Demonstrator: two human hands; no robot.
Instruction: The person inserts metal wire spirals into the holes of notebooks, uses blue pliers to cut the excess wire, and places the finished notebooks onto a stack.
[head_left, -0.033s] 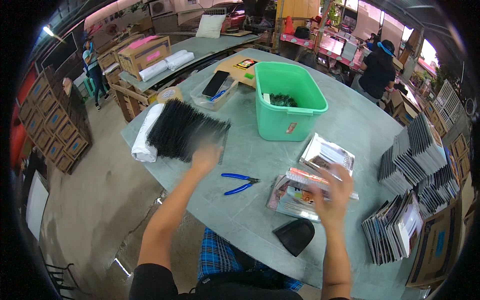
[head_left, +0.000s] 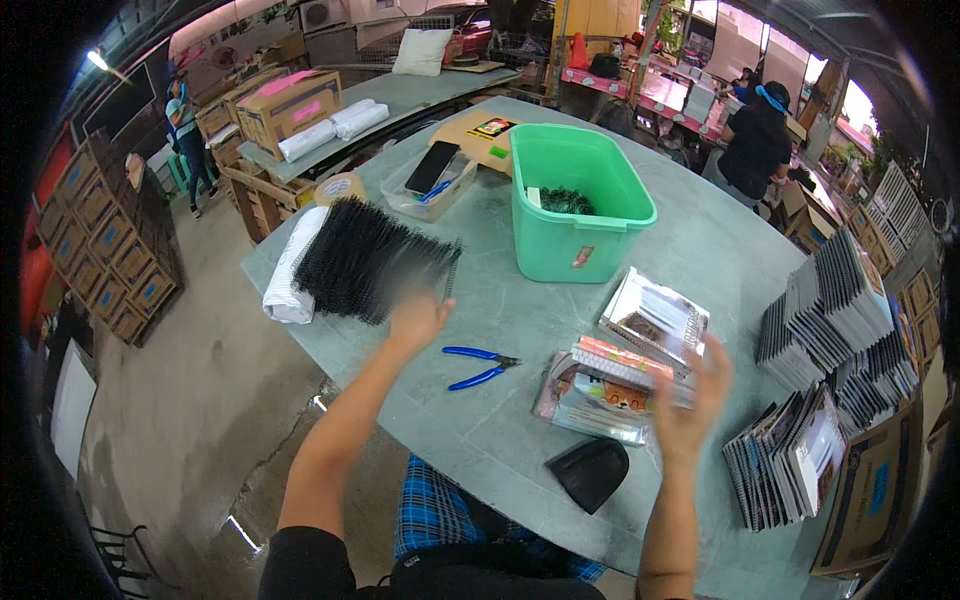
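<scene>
My left hand [head_left: 418,322] is at the near right edge of a pile of black spiral binding coils [head_left: 365,262]; its fingers are smeared by motion, so any grip is hidden. Over the right edge of a small stack of spiral notebooks [head_left: 600,400], my right hand [head_left: 692,400] is raised with its fingers apart and nothing visible in them. Just behind lies another notebook with a pale cover [head_left: 655,312]. Blue-handled cutting pliers [head_left: 478,368] rest opened on the table between my hands. A black, rounded, flat-edged object [head_left: 590,474] sits nearest me.
A green tub [head_left: 580,250] holding more black coils stands at the far middle of the table [head_left: 470,440]. Left of it are a clear tray [head_left: 452,205] with a phone, tape [head_left: 340,188] and a white roll [head_left: 293,275]. Notebook stacks [head_left: 790,460] and a carton [head_left: 875,490] line the right.
My right hand has shifted to the right, uncovering more of the top notebook's cover. My left hand has moved very slightly right and nearer to me.
</scene>
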